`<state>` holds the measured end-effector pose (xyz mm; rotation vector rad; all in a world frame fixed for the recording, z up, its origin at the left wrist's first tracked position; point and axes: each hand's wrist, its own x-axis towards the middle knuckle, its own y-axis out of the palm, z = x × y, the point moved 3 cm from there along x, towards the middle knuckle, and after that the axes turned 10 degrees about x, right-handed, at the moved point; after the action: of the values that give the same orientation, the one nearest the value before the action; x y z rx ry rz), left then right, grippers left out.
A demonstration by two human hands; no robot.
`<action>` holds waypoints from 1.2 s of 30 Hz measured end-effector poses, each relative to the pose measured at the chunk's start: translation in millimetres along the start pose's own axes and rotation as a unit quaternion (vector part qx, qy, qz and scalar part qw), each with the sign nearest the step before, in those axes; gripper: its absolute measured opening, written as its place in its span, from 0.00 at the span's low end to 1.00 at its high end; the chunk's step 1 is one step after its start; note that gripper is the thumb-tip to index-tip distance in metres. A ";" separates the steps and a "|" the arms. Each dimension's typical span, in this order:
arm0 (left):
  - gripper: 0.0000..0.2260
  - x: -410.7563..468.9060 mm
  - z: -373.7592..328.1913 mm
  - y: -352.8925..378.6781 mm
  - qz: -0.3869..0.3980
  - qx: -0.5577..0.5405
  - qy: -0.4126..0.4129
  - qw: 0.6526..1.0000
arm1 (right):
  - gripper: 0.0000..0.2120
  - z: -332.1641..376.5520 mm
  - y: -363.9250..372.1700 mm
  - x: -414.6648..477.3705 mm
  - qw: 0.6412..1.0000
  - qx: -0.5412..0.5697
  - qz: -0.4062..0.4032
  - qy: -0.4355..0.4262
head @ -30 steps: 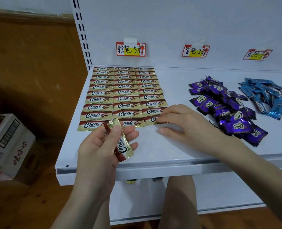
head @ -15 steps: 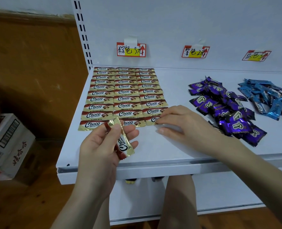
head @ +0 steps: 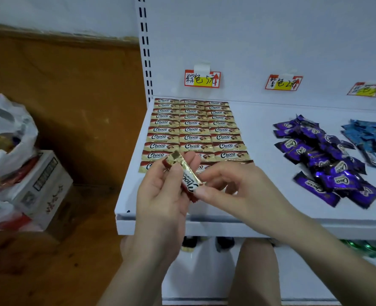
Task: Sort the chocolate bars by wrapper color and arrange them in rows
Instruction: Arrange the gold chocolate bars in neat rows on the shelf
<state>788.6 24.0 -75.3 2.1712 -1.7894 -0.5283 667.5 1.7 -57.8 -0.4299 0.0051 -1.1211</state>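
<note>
While our left hand (head: 160, 195) grips a gold chocolate bar (head: 188, 176) by its sides above the front of the shelf (head: 262, 133), our right hand (head: 237, 186) seems, through blur, to pinch its lower crimped end. Light, stiff, foil-slick, we judge: hold mid-body. Just beyond the grip, gold rows (head: 193, 129); rightward, purple pile (head: 326, 160).

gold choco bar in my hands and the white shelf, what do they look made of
Gold choco bar: looks like thin metallised film or foil, glossy; its gold end glints and creases.
Shelf: probably painted sheet metal, smooth matte white, with a folded front lip and a slotted upright.
</note>
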 end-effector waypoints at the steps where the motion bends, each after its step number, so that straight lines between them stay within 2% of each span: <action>1: 0.12 -0.7 -2.4 -3.6 0.004 0.007 0.007 1.000 | 0.05 0.8 4.7 0.4 1.000 0.020 0.003 0.005; 4: 0.12 -1.1 -6.6 -19.8 0.024 0.095 0.055 0.994 | 0.06 2.7 9.3 3.9 0.997 0.070 -0.027 0.020; 7: 0.10 -7.6 -5.6 -30.0 0.055 0.220 0.085 0.970 | 0.04 4.3 12.8 4.2 0.989 0.130 -0.056 0.047; 9: 0.06 -12.2 -6.3 -34.7 0.055 0.257 0.114 0.958 | 0.04 5.2 18.8 2.1 0.993 0.102 -0.044 0.042; 11: 0.10 -14.4 -8.3 -39.3 0.063 0.283 0.131 0.948 | 0.03 7.2 19.9 0.7 0.997 0.058 -0.045 0.021; 15: 0.16 -14.5 -12.7 -44.8 0.099 0.342 0.123 0.926 | 0.16 10.5 14.4 3.5 0.996 0.076 -0.047 -0.003; 20: 0.09 -10.4 -22.1 -57.2 0.029 0.312 0.141 0.939 | 0.10 5.8 18.7 4.1 0.992 -0.096 0.006 -0.087; 23: 0.08 -8.7 -22.1 -63.1 0.038 0.310 0.126 0.942 | 0.14 0.5 24.7 3.9 0.959 -0.219 0.019 -0.179; 28: 0.08 -4.9 -19.4 -71.4 0.032 0.335 0.136 0.932 | 0.12 -3.8 36.5 8.8 0.923 -0.284 0.041 -0.256; 29: 0.07 -4.6 -16.7 -74.8 0.017 0.360 0.157 0.920 | 0.11 -4.5 37.1 10.1 0.921 -0.284 0.039 -0.264; 30: 0.05 -5.0 -15.3 -78.2 -0.010 0.412 0.202 0.888 | 0.10 -5.4 36.9 12.0 0.920 -0.283 0.035 -0.268; 33: 0.09 -7.2 -13.1 -82.6 -0.063 0.573 0.330 0.747 | 0.12 -8.6 37.3 21.1 0.922 -0.293 0.040 -0.249; 34: 0.10 -7.6 -10.2 -84.7 -0.066 0.586 0.344 0.731 | 0.13 -9.6 39.2 23.4 0.927 -0.289 0.049 -0.234; 36: 0.11 -5.8 -10.9 -86.4 -0.088 0.571 0.347 0.739 | 0.15 -9.5 43.9 24.7 0.944 -0.255 0.055 -0.204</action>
<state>868.5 46.3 -102.6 2.5762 -1.5312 1.5992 714.6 -7.0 -76.1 -1.1090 -0.0440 -0.8955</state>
